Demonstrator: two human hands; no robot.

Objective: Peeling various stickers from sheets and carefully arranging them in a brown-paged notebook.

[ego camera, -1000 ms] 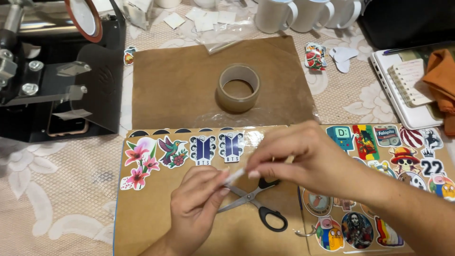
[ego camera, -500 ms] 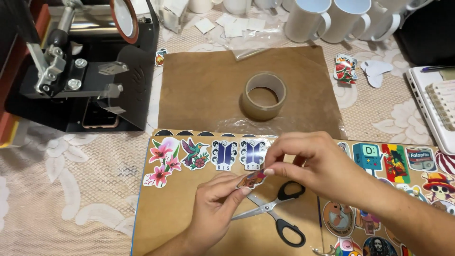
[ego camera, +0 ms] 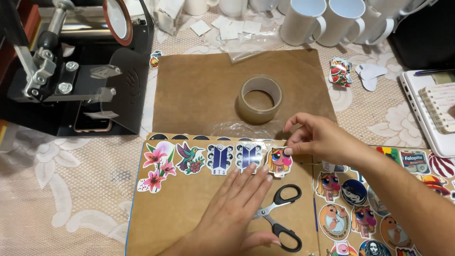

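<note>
Tabletop [ego camera: 71, 189] under a lace-patterned cloth, seen from above. A brown paper sheet [ego camera: 199, 90] lies at centre with a roll of clear tape [ego camera: 259, 99] standing flat on it. To the left stands a black mug press [ego camera: 71, 80] with a round red-rimmed end; white mugs [ego camera: 322, 21] line the far edge, with small paper squares [ego camera: 227, 28] and a clear plastic bag [ego camera: 251, 45] beside them. At right lie a cut sticker [ego camera: 340, 72], a white backing scrap [ego camera: 369, 76] and a white spiral notebook [ego camera: 438, 109], which is cut off by the frame edge.

A brown cardboard panel [ego camera: 189, 208] lies nearest the viewer and carries a row of stickers: pink flowers [ego camera: 155, 166], a hummingbird [ego camera: 189, 159] and two dark shield shapes [ego camera: 232, 157]. A second panel of stickers [ego camera: 360, 208] lies to the right, partly covered by the right forearm. Black-handled scissors [ego camera: 279, 218] lie on the cardboard, their blades hidden under the left hand.

The cartoon-girl sticker [ego camera: 279, 162], orange-haired with a pink bubble, sits at the right end of the row. The right hand [ego camera: 322, 140] pinches its upper right edge between thumb and forefinger. The left hand [ego camera: 237, 208] lies flat and open on the cardboard, its fingertips [ego camera: 269, 178] touching the sticker's lower left edge.
</note>
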